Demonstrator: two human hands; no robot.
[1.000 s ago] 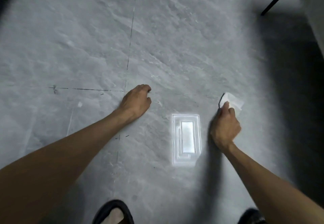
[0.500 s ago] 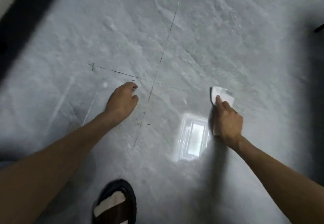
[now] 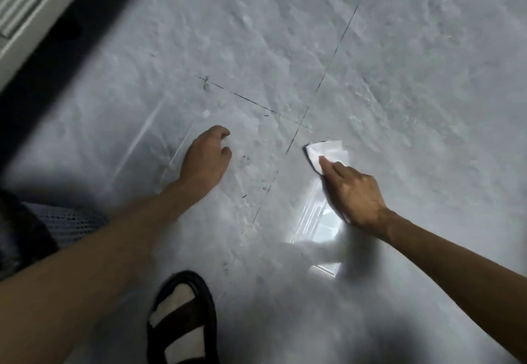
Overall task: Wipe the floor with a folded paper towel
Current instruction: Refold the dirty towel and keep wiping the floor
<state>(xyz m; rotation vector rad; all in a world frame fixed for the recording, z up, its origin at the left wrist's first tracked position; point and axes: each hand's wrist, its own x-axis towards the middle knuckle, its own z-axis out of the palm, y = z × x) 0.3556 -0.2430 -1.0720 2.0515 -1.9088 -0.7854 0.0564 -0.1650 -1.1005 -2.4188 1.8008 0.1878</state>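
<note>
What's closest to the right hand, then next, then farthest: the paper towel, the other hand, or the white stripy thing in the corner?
1. Paper towel: touching the right hand, under its fingertips.
2. Left hand: across the tile seam, to the left.
3. White slatted panel: far top-left corner.

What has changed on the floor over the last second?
The right hand slid the folded paper towel left, up to the tile joint, its fingers now straighter and pressing it flat. The left hand also shifted left, off the joint. It still rests on the floor, holding nothing.
</note>
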